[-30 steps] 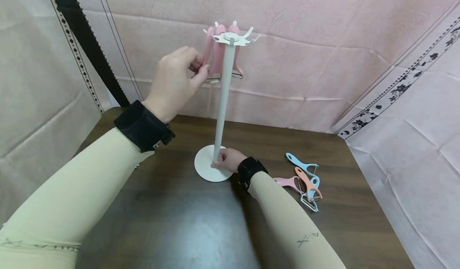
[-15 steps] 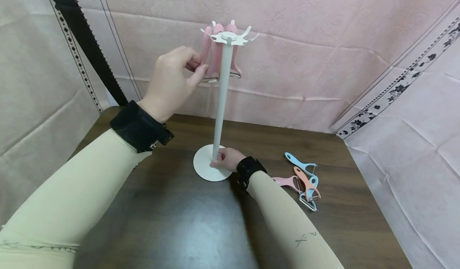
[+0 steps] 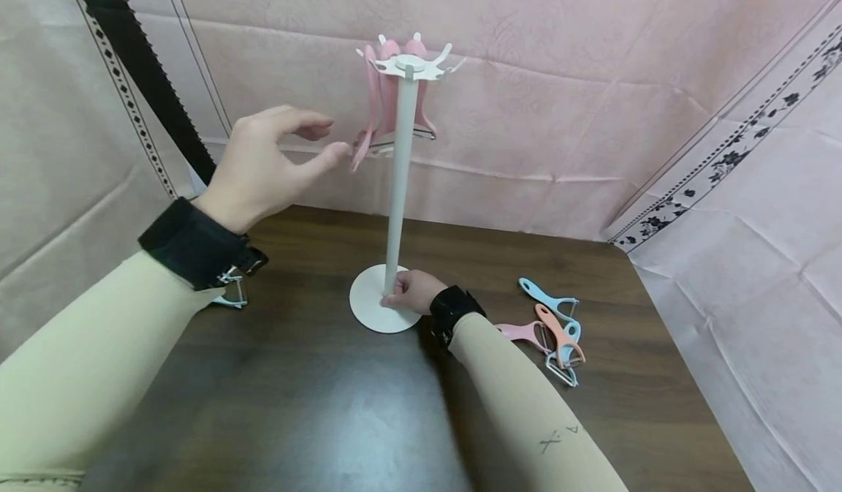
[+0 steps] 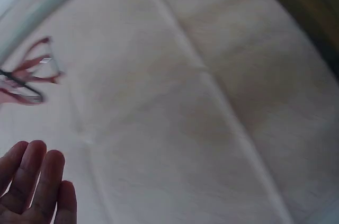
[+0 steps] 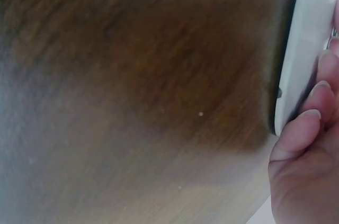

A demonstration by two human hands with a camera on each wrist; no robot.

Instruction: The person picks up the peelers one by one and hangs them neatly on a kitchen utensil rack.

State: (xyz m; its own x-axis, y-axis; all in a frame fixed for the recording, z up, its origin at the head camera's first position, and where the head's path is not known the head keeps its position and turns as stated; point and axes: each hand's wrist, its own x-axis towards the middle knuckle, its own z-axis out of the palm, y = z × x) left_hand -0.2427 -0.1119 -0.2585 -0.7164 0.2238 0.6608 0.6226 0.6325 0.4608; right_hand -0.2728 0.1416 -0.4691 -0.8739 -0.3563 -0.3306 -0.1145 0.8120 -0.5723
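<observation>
A white stand (image 3: pixel 398 199) with a round base and a hooked top stands upright on the table. Several pink peelers hang from its left and rear hooks; the leftmost pink peeler (image 3: pixel 372 90) is turned edgewise to the head view. Just left of it is my left hand (image 3: pixel 270 159), fingers spread and holding nothing, thumb tip close to the peeler's lower end. The left wrist view shows its fingers (image 4: pixel 47 181) apart below the blurred peelers (image 4: pixel 37 78). My right hand (image 3: pixel 416 292) grips the foot of the pole, its fingers over the white base (image 5: pixel 302 49).
Right of the stand lies a loose pile with a blue peeler (image 3: pixel 549 296), an orange peeler (image 3: pixel 558 331) and a pink peeler (image 3: pixel 522 332). Another peeler (image 3: pixel 233 298) shows partly behind my left forearm. A pale cloth (image 3: pixel 526 112) hangs behind the brown table (image 3: pixel 316 390).
My left hand has let go of the leftmost pink peeler and drawn back left and slightly down, its fingers opening. The right hand keeps its hold on the stand.
</observation>
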